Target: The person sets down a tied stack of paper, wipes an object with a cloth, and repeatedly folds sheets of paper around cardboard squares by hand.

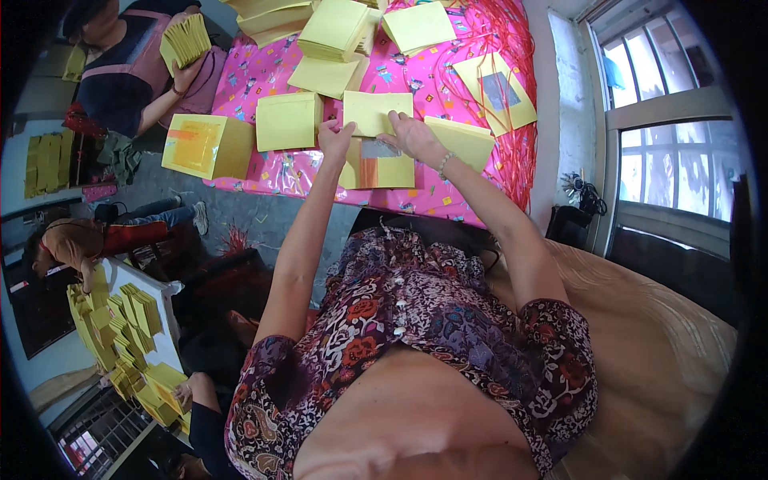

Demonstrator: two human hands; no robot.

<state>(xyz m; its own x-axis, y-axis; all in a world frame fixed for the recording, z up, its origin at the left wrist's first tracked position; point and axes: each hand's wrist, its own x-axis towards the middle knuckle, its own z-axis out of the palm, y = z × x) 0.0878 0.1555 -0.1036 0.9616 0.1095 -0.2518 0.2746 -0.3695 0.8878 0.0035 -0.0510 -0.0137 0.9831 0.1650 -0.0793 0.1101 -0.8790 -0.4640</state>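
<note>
My left hand (336, 138) pinches the lower left edge of a plain yellow paper sheet (378, 110) at the table's near side. At the sheet's lower right, my right hand (414, 138) has its thumb and fingers closed on the edge; a beaded bracelet circles that wrist. Just below the sheet lies yellow paper (398, 172) bearing a grey patch and an orange patch, partly covered by the upper sheet and my hands. A yellow paper stack (286, 122) sits left of my left hand, and another yellow stack (462, 142) lies by my right wrist.
The pink patterned table cover (276, 178) carries several more yellow stacks, one block (206, 146) with an orange patch. Red strings (520, 152) hang along the right edge beside the window wall. At the far left another person holds a yellow bundle (186, 40); others work at a white table (164, 320).
</note>
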